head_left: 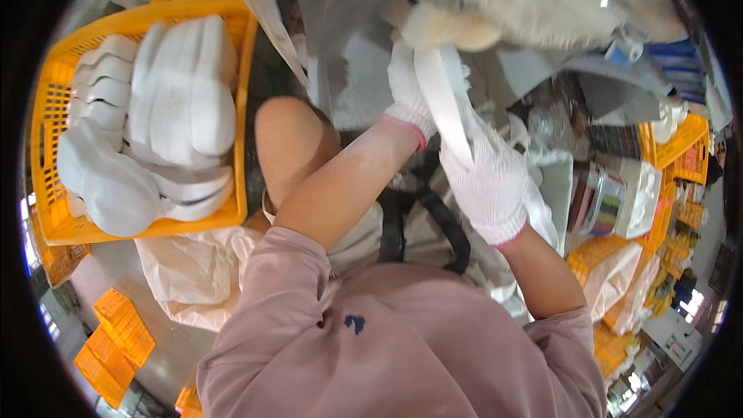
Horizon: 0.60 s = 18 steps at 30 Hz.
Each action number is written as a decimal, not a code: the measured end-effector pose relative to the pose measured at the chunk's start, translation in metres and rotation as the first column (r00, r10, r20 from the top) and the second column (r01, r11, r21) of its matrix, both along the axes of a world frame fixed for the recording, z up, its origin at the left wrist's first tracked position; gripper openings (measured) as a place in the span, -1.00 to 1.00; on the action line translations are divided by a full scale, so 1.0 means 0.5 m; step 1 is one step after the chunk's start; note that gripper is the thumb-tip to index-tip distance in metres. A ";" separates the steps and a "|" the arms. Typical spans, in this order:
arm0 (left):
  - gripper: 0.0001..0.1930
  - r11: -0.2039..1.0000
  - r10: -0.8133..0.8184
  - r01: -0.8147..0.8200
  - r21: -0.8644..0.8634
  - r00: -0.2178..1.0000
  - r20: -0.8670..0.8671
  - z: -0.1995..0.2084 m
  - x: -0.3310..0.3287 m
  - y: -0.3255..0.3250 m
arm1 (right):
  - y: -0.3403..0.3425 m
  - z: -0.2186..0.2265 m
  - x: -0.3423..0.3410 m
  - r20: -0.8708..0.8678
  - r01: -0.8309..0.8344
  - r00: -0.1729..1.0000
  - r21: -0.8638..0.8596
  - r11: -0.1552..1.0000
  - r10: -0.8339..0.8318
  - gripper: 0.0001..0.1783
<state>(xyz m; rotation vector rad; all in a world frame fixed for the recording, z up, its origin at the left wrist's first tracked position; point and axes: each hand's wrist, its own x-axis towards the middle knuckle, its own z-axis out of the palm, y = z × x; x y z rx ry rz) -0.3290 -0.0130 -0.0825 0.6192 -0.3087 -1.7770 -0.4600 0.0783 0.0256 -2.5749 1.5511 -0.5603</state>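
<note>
Both hands wear white knitted gloves. A long, smooth white moulded piece [441, 101] is gripped between them, its narrow edge toward me. My left hand [408, 87] is closed around its far left side. My right hand [487, 178] wraps the nearer right side, with the fingers partly hidden behind the piece. The far end of the piece meets, or lies just under, a fuzzy cream rounded thing [449, 28] that looks like a buffing wheel. I cannot tell whether they touch.
A yellow crate [246, 116] at my left holds several white moulded pieces [182, 93]. A dusty, whitish cover [549, 4] hangs at the far right. Yellow crates [677, 143] and a white bag [615, 282] stand at right, more orange crates [116, 340] at lower left.
</note>
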 end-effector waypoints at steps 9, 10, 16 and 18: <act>-0.60 0.959 0.117 0.006 -0.283 0.902 0.416 -0.006 -0.003 -0.016 | -0.079 0.012 0.070 -0.064 0.249 0.968 0.084 0.965 -0.244 -0.76; -0.60 0.949 0.215 -0.070 -0.307 0.856 0.470 0.003 -0.003 -0.009 | -0.096 0.019 0.080 0.070 0.275 0.958 0.036 0.961 -0.277 -0.78; -0.55 0.983 -0.181 0.183 0.027 0.981 -0.070 -0.025 -0.006 0.027 | -0.118 0.049 0.061 0.235 -0.003 0.966 0.431 0.902 -0.109 -0.61; -0.42 0.931 -0.225 0.311 0.190 0.901 -0.371 -0.041 -0.002 0.014 | -0.086 0.069 0.045 0.161 0.049 0.961 0.702 0.711 -0.225 -0.50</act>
